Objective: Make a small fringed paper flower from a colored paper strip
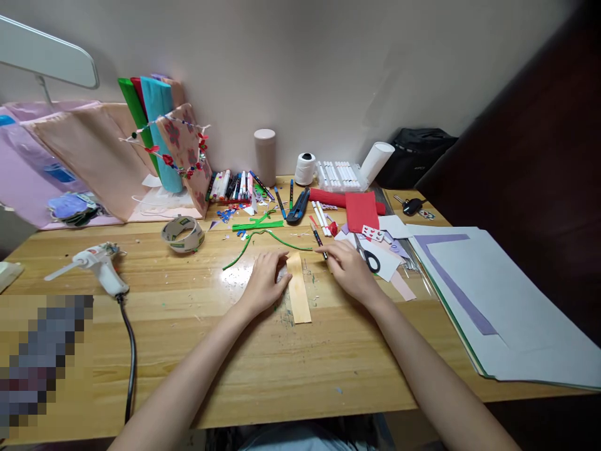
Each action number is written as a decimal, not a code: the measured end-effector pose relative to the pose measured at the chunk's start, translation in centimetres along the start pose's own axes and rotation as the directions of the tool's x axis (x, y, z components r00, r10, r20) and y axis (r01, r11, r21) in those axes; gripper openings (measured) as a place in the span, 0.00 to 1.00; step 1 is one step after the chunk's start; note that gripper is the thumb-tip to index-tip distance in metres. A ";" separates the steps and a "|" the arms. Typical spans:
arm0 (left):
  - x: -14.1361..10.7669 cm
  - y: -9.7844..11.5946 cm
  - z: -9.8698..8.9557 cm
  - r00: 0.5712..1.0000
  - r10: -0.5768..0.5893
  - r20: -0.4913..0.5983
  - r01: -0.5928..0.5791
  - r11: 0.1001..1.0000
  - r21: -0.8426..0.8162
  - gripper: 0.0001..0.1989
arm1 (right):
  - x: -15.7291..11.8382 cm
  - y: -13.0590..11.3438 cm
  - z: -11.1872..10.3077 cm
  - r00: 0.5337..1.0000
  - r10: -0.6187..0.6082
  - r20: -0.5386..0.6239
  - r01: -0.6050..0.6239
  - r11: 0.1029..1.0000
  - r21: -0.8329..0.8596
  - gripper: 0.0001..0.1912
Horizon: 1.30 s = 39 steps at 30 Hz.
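A narrow tan paper strip (299,294) lies lengthwise on the wooden table in front of me. My left hand (267,280) rests along its left side, thumb and index finger apart and touching the strip's edge near the top. Just beyond is a thin green twisted paper strip (244,254), bent in an arch. At its right end, the fingertips of my right hand (350,268) appear closed on the tip. A dark pen (317,239) lies close to those fingers. Scissors (372,260), partly hidden, lie just right of my right hand.
At left are a glue gun (101,266) with a cord and a tape roll (182,235). Green paper strips (258,225), a utility knife (298,207), markers (232,186) and red paper (361,212) lie farther back. Large white sheets (507,282) cover the right side.
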<state>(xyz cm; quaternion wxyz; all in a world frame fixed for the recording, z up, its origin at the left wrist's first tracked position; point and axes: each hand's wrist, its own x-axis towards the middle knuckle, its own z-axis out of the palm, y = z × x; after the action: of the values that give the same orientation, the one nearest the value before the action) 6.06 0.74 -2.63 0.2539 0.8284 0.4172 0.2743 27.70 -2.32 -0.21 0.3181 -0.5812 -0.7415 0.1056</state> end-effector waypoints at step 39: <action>-0.1 0.7 -2.7 0.954 -0.180 0.238 0.266 0.874 -0.407 0.25 | -0.2 -0.9 1.1 0.885 0.405 0.231 -0.440 0.561 0.701 0.12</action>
<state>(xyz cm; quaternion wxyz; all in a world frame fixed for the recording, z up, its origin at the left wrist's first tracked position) 4.62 0.84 -0.25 0.5011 0.7194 0.4122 0.2477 26.35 -2.59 -0.65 0.4735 -0.5605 -0.4803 0.4806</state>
